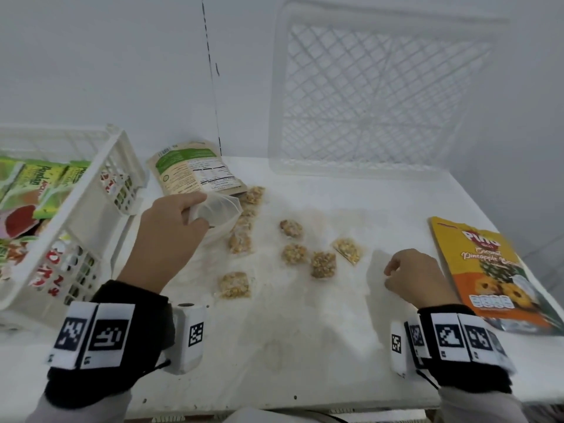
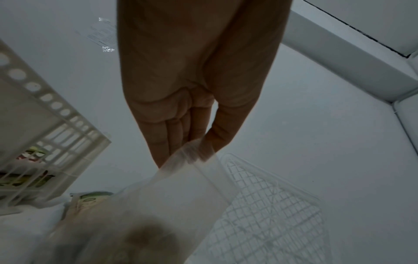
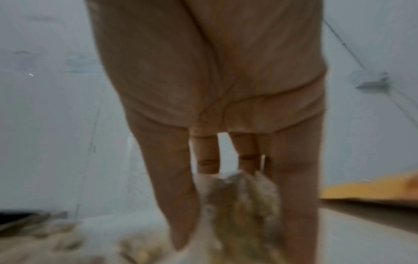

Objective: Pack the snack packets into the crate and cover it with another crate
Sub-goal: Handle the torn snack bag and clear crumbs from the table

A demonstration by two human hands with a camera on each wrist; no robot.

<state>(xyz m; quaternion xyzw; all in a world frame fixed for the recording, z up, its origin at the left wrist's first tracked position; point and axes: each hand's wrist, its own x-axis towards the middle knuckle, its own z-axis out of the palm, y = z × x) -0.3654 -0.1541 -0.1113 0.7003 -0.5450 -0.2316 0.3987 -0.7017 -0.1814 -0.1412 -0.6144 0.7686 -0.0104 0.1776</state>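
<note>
My left hand [image 1: 195, 213] pinches the mouth of a clear plastic bag [image 1: 218, 209] above the table; the left wrist view shows thumb and fingers [image 2: 158, 142] on the bag [image 2: 181, 196]. A small snack packet [image 3: 244, 205] is held in the fingers of my right hand [image 1: 392, 276] low over the table, though the packet is hidden in the head view. Several more small snack packets [image 1: 294, 253] lie loose between my hands. A white crate [image 1: 82, 209] at the left stands tilted and holds colourful packets. A second white crate [image 1: 375, 96] leans upright against the back wall.
A green and beige pouch [image 1: 195, 169] lies at the back by the tilted crate. An orange pineapple snack pouch [image 1: 488, 270] lies at the table's right edge. The white table [image 1: 290, 346] ends just in front of my wrists.
</note>
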